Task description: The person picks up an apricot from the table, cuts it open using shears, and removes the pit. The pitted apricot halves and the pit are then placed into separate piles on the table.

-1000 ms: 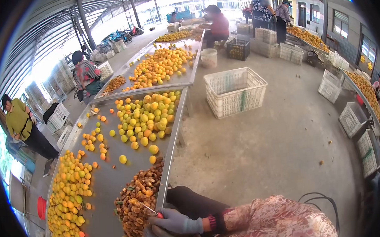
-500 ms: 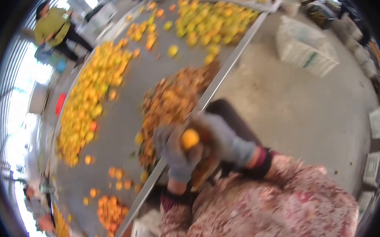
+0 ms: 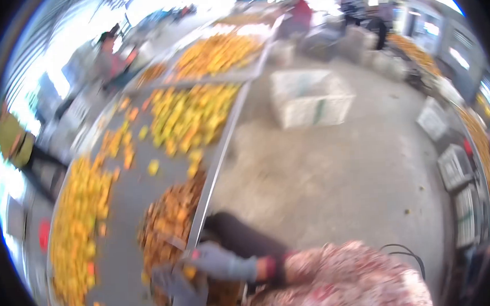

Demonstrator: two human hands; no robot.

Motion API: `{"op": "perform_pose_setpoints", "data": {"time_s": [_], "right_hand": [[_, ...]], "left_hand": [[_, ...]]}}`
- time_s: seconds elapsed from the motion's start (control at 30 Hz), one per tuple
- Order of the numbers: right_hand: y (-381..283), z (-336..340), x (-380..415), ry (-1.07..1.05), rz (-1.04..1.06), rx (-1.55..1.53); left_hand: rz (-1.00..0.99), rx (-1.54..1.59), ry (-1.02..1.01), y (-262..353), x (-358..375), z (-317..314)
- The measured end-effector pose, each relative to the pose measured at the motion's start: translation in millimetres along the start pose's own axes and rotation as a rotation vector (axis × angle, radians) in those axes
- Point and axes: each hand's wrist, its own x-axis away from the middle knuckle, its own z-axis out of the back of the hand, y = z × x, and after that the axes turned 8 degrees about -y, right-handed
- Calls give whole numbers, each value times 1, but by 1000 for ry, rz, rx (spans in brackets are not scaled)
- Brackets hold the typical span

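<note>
My left hand [image 3: 184, 292], in a grey glove, is low in the view at the table's edge. Its fingers appear curled around a small round orange fruit [image 3: 190, 272], only partly visible. Just above it my right hand [image 3: 214, 261], also gloved in grey, is closed close to the fruit; a small red spot shows at its fingers, and a pale streak lies beyond them. Motion blur hides what it grips. Right by both hands, a heap of brown, peel-like pieces [image 3: 171, 219] lies on the grey table [image 3: 129, 199].
Yellow and orange fruit [image 3: 81, 226] lines the table's far side, with another pile [image 3: 191, 114] farther along. A metal rim [image 3: 218, 165] borders the table. A white crate [image 3: 314, 101] stands on the concrete floor [image 3: 312, 183]. Several people are around, one in a green top [image 3: 14, 138].
The head view has swung right and up, so the table and my hands appear lower and farther left. My hands remain close together around the orange fruit.
</note>
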Motion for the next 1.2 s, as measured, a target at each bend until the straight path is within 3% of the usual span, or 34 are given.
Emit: {"op": "perform_pose_setpoints", "data": {"time_s": [0.03,0.07,0.1,0.17,0.3,0.37,0.4,0.47,0.6,0.7,0.77,0.83,0.87,0.9,0.93,0.97,1.0,1.03,1.07,1.13,1.2], "right_hand": [[-13,-1,-6,72,-291,-299],[-51,17,-4,-25,-553,-567],[-41,12,-8,24,-456,-606],[-33,5,-6,71,-367,-643],[-31,-8,-2,114,-253,-690],[-44,-9,-4,234,-252,-675],[-42,-11,-6,231,-251,-668],[-39,-18,-8,314,-205,-491],[-46,-7,-8,214,-239,-239],[-40,-5,-12,211,-106,-142],[-35,-2,-15,241,28,129],[-29,-2,-18,213,96,143],[-35,-8,-26,321,199,70],[-34,-9,-25,185,-14,5],[-14,-23,-33,186,-22,-432],[-31,-18,-33,178,-75,-520],[-51,-19,-33,289,-66,-649],[-56,-21,-26,240,-206,-915],[-51,-18,-19,149,-100,-778],[-59,-20,-15,161,-235,-881],[-67,-3,-7,-60,-428,-888]], "left_hand": [[-90,-29,16,5,-15,4],[-143,-96,14,6,-23,12],[-150,-100,34,7,-29,19],[-142,-70,-112,13,-30,25],[-98,70,-32,8,-11,-3],[-4,-210,465,10,2,-50],[0,-209,471,3,-1,-60],[110,-158,513,15,-7,-79],[327,-68,594,43,-48,-93],[480,6,642,65,-82,-99],[594,46,662,78,-99,-102],[740,39,686,78,-102,-103],[832,-8,694,65,-85,-100],[932,-92,691,50,-55,-93],[448,-234,382,4,9,-76],[428,116,402,22,-12,-22],[292,-205,487,17,-14,-20],[605,366,244,13,-4,-8],[346,471,448,10,-10,-8],[239,412,423,6,-4,-4],[283,382,400,6,1,2]]}}
